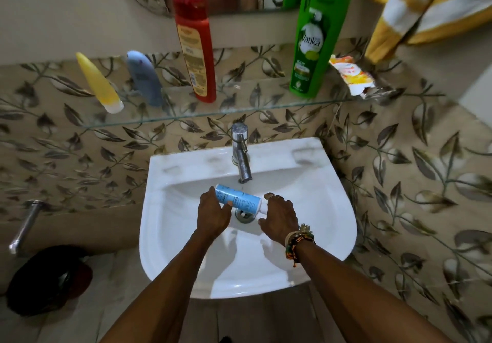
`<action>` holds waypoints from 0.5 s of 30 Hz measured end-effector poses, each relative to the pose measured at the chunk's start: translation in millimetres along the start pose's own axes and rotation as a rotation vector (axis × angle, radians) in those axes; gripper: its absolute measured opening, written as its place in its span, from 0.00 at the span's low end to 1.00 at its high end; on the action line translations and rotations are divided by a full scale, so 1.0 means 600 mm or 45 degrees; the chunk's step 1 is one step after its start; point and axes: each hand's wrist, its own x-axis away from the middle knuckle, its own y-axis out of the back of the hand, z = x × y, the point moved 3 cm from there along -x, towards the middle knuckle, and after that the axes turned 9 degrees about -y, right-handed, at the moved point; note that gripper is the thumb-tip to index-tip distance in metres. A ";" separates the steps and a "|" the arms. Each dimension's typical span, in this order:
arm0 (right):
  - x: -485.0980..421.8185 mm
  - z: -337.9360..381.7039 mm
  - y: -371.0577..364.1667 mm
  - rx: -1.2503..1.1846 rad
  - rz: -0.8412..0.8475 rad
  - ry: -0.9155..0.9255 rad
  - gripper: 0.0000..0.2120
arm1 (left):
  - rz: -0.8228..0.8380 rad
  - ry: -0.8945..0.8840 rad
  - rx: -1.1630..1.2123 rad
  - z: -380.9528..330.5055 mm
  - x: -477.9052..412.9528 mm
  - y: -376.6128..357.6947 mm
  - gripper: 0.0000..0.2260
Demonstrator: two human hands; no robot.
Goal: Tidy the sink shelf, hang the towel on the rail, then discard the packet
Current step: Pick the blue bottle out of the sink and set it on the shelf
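Both hands are holding a blue tube over the bowl of the sink, just in front of the tap. The tube is lying roughly level, slanting down toward the right. The left hand is gripping its wide end, thumb on top and fingers curled underneath, where they are hidden. The right hand is curling round the white cap end, and its back is covering most of the cap, so the fingertips are out of sight. The print on the tube is too small to read. The drain is partly showing between the hands.

On the glass shelf above the tap, a yellow tube and a grey tube are leaning to the left. A red bottle and a green bottle are standing upright, the green one's top cut off by the frame. The torn orange-and-white packet is lying at the shelf's right end, just beside the green bottle; its far edge is blurring into the wall pattern. The yellow-and-white towel is hanging at the top right, mostly cut off, and whatever is holding it is out of view. A dark object is sitting on the floor at the lower left, too murky to identify.
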 end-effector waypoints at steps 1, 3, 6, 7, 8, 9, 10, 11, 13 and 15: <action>0.006 0.001 0.010 0.010 -0.017 0.006 0.27 | -0.011 -0.008 0.002 -0.009 0.007 0.005 0.26; 0.022 0.003 0.034 0.027 -0.053 0.014 0.27 | -0.037 -0.020 0.012 -0.031 0.025 0.018 0.25; 0.043 0.008 0.064 0.077 -0.121 0.042 0.25 | -0.067 -0.016 0.023 -0.058 0.049 0.033 0.25; 0.050 0.009 0.074 0.101 -0.145 0.059 0.24 | -0.076 -0.015 0.023 -0.066 0.057 0.037 0.25; 0.058 0.010 0.083 0.125 -0.167 0.080 0.23 | -0.088 -0.026 0.024 -0.075 0.065 0.043 0.24; 0.065 0.011 0.092 0.148 -0.189 0.102 0.21 | -0.103 -0.041 0.029 -0.083 0.072 0.048 0.23; 0.071 0.012 0.100 0.165 -0.211 0.123 0.20 | -0.120 -0.055 0.035 -0.091 0.077 0.053 0.22; 0.076 0.014 0.108 0.178 -0.235 0.141 0.18 | -0.132 -0.062 0.038 -0.098 0.081 0.057 0.21; 0.088 0.017 0.127 0.194 -0.286 0.178 0.16 | -0.158 -0.064 0.027 -0.114 0.089 0.069 0.21; 0.098 0.022 0.148 0.206 -0.329 0.218 0.16 | -0.189 -0.071 0.021 -0.130 0.096 0.081 0.25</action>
